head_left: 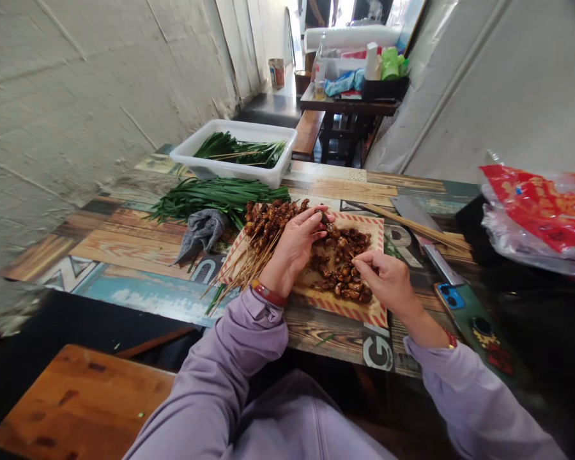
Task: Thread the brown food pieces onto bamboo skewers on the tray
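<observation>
My left hand (294, 246) reaches over a paper-lined tray (364, 310), its fingertips pinched on a dark piece of meat (324, 218) at the far edge of the pile of loose brown meat pieces (342, 262). My right hand (386, 278) rests at the right of the pile, fingers closed around a thin bamboo skewer (357, 257). Several finished skewers (256, 243) loaded with meat lie in a bundle on the tray's left side, sticks pointing toward me.
Loose green chives (211, 195) and a grey cloth (201, 230) lie left of the tray. A white tub (234, 150) holds more chives. Bare skewers (412, 225), a cleaver (421, 233), a phone (464, 313) and plastic bags (536, 214) sit right. A wooden bench (76, 402) stands at near left.
</observation>
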### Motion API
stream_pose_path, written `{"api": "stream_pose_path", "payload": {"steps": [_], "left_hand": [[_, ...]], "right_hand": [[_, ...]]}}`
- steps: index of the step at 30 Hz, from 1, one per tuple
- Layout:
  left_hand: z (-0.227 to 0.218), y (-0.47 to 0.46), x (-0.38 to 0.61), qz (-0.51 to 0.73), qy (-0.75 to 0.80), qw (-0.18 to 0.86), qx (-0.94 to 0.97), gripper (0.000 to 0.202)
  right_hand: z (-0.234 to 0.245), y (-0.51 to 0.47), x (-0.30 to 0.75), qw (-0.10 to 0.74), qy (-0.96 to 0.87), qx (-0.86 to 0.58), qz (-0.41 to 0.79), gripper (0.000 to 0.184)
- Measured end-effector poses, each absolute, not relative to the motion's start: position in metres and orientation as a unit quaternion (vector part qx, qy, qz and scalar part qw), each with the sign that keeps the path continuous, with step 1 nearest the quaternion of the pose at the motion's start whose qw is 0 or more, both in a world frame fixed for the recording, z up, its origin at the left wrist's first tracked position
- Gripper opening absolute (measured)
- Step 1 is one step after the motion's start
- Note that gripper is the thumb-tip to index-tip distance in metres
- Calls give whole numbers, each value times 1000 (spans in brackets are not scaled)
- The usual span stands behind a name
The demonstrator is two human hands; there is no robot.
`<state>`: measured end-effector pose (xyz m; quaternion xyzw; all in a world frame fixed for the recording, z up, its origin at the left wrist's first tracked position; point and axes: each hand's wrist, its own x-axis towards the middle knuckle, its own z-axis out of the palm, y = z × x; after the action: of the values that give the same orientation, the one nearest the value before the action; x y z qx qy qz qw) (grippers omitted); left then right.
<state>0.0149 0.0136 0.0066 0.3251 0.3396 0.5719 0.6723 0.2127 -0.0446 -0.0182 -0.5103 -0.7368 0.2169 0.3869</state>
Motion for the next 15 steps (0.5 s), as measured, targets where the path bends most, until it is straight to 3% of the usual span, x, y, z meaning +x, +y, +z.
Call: {"api": "stream_pose_path", "payload": {"steps": [8, 15], "left_hand": [[13, 12, 21, 585, 303, 697, 282, 41], [6, 4, 31, 504, 283, 737, 350, 32]], "right_hand": [[-15, -45, 210, 401, -707, -526, 250, 23], [-16, -42, 209, 418, -681, -548, 249, 24]]}}
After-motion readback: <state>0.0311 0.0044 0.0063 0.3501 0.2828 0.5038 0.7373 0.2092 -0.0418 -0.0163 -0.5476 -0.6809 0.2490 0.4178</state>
